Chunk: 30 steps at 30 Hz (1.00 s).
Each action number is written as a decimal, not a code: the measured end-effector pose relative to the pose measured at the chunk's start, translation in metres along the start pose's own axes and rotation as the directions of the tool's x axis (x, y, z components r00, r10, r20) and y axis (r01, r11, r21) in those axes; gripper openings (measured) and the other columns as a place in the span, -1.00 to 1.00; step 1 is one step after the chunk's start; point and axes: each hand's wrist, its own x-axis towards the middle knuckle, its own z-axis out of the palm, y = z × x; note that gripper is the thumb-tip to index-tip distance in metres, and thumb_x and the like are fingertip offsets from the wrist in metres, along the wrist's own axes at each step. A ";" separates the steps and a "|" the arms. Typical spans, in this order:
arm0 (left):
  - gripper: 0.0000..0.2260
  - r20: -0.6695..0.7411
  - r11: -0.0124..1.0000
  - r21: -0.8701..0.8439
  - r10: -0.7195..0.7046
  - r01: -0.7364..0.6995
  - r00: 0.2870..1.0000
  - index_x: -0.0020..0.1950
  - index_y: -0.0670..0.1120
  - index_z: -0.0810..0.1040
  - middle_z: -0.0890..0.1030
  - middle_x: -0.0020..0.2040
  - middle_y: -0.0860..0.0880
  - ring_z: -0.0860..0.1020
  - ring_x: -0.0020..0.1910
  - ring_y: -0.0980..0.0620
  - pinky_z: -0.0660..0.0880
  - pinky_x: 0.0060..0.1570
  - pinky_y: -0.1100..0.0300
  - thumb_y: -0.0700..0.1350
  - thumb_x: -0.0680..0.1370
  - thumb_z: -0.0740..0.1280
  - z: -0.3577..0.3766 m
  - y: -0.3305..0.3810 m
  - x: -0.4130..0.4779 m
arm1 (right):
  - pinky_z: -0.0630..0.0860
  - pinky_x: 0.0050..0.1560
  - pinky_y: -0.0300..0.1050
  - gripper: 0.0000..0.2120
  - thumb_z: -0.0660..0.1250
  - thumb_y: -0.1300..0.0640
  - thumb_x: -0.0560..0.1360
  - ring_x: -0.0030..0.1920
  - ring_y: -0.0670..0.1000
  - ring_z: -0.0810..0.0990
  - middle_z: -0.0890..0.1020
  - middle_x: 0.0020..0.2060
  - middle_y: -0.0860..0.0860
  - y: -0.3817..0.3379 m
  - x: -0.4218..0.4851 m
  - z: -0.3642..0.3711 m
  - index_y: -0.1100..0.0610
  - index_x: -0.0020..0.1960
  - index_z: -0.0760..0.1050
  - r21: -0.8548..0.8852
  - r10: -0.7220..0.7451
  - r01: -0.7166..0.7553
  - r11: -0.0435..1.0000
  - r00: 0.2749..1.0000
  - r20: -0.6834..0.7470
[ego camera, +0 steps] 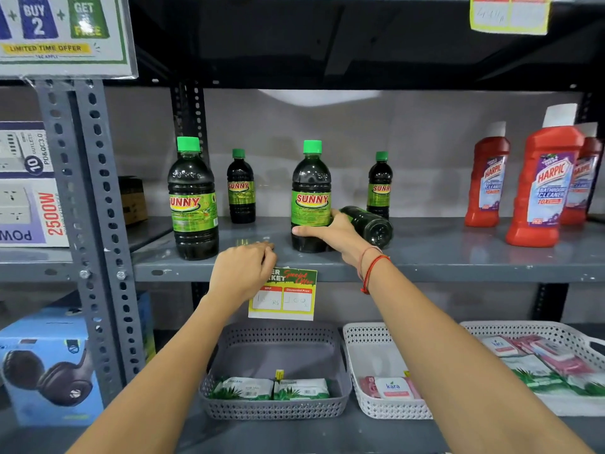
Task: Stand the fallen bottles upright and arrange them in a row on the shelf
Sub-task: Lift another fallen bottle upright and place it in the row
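Observation:
On the grey shelf (458,253) stand two large dark Sunny bottles with green caps, one at the left (193,201) and one in the middle (311,191). Two small ones stand behind, a left one (241,188) and a right one (379,185). One more dark bottle (370,224) lies on its side, base toward me, just right of the middle bottle. My right hand (330,232) wraps the lower part of the middle bottle. My left hand (244,270) rests on the shelf's front edge, fingers curled, holding nothing.
Red Harpic bottles (543,188) stand at the shelf's right end. A price tag (283,294) hangs from the shelf lip. Below sit a grey basket (278,407) and white baskets (376,411) with packets. Boxes fill the left bay beyond the steel upright (95,191).

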 end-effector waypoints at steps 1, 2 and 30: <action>-0.37 -0.001 1.000 0.006 0.000 0.000 1.000 0.07 -0.06 0.64 0.69 0.05 -0.05 0.64 -0.08 -0.13 0.53 -0.27 0.08 0.11 0.45 -0.18 0.000 0.000 0.000 | 0.49 0.23 -0.04 -0.38 0.63 0.05 0.24 0.16 0.02 0.59 0.65 0.08 0.00 0.000 -0.002 -0.001 0.09 0.23 0.47 0.001 -0.003 0.003 1.000 1.000 0.010; -0.37 -0.004 1.000 0.013 0.003 -0.003 1.000 0.06 -0.07 0.64 0.70 0.03 -0.05 0.64 -0.10 -0.14 0.52 -0.29 0.08 0.10 0.45 -0.19 0.000 0.000 0.000 | 0.49 0.22 -0.06 -0.36 0.63 0.05 0.24 0.16 0.02 0.59 0.65 0.09 0.00 0.000 -0.005 -0.002 0.10 0.25 0.46 0.005 -0.011 0.011 1.000 1.000 0.020; -0.73 -0.426 0.927 -0.360 -0.065 -0.103 0.902 0.09 -0.17 0.55 0.61 -0.06 -0.11 0.50 -0.13 -0.04 0.38 -0.16 0.14 -0.10 0.51 0.16 0.003 0.109 -0.019 | 0.54 0.03 -0.15 -0.30 0.60 0.11 0.29 -0.02 -0.04 0.59 0.57 0.01 0.02 -0.017 -0.050 -0.066 0.11 0.35 0.39 -0.163 -0.037 0.054 0.985 0.993 0.110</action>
